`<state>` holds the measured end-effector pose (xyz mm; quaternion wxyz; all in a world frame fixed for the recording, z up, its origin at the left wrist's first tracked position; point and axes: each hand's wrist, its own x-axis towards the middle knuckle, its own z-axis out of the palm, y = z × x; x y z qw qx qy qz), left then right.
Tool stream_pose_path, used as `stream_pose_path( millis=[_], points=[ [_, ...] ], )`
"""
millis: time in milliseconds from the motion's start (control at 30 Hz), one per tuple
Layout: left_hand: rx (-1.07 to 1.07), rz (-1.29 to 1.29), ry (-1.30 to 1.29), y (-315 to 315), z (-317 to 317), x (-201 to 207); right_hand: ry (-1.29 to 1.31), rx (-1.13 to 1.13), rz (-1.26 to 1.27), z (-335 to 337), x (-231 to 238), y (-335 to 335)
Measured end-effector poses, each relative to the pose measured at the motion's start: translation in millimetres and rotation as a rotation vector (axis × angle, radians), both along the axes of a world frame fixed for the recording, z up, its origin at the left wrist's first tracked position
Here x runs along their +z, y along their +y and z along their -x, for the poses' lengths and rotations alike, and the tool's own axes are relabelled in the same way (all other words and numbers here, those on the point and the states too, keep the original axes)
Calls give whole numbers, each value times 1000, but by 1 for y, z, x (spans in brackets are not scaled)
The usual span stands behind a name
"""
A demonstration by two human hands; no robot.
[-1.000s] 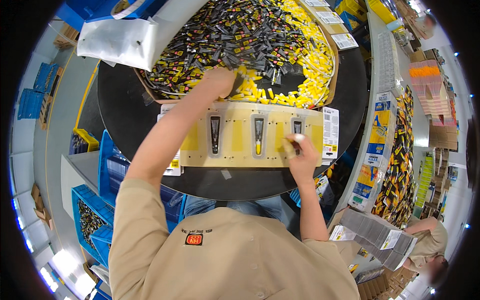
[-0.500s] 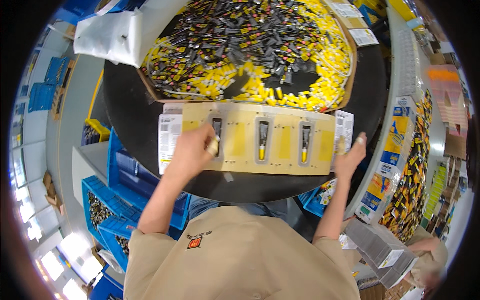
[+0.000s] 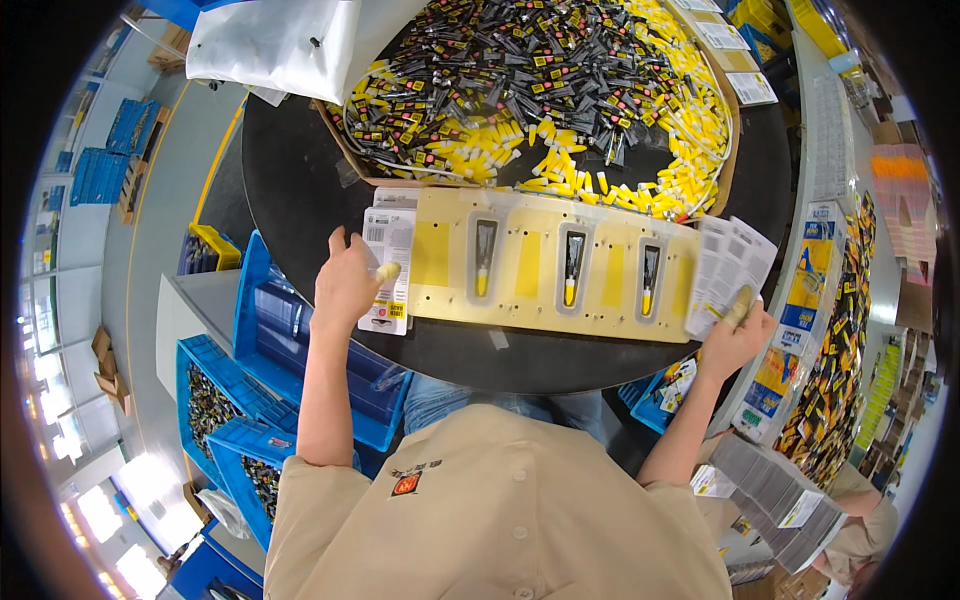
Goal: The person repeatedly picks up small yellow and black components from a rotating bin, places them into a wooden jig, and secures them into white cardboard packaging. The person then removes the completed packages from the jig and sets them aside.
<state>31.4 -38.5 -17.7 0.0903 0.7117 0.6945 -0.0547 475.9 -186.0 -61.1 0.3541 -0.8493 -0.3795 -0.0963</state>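
Note:
A pale yellow tray [image 3: 525, 290] lies across the black round table, holding three clear blisters, each with a small black tube [image 3: 571, 268] with a yellow cap. Beside its left end is a stack of white printed cards [image 3: 395, 245]. My left hand [image 3: 345, 282] is at that stack's outer edge, fingers apart, its covered thumb over the cards. At the tray's right end my right hand [image 3: 738, 338] grips several fanned white cards [image 3: 735, 262], thumb on top, with a pale cover on the thumb. Its other fingers are mostly hidden under the cards.
A shallow box [image 3: 727, 150] heaped with black tubes and yellow caps stands beyond the tray. A clear plastic bag [image 3: 270, 45] hangs at upper left. Blue bins [image 3: 262, 325] stand at lower left. Packed goods [image 3: 800, 310] line the right side, where another person's arm shows.
My left hand has moved from the leftmost blister out to the left card stack. My right hand has closed on the right cards, now fanned and tilted. The view has shifted.

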Motion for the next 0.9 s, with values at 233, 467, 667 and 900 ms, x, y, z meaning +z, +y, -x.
stream_pose_path(
  millis=[233, 467, 667, 900],
  points=[
    [-134, -104, -271, 2, -11, 57, 654, 361, 148, 133, -5, 20],
    [-29, 96, -688, -16, -65, 2, 427, 396, -70, 96, -4, 17],
    [-539, -109, -253, -32, -89, -9, -238, 335, 587, 84, -28, 7],
    [-430, 73, -190, -14, -98, -1, -139, -222, 516, -96, -74, 46]
  ],
)
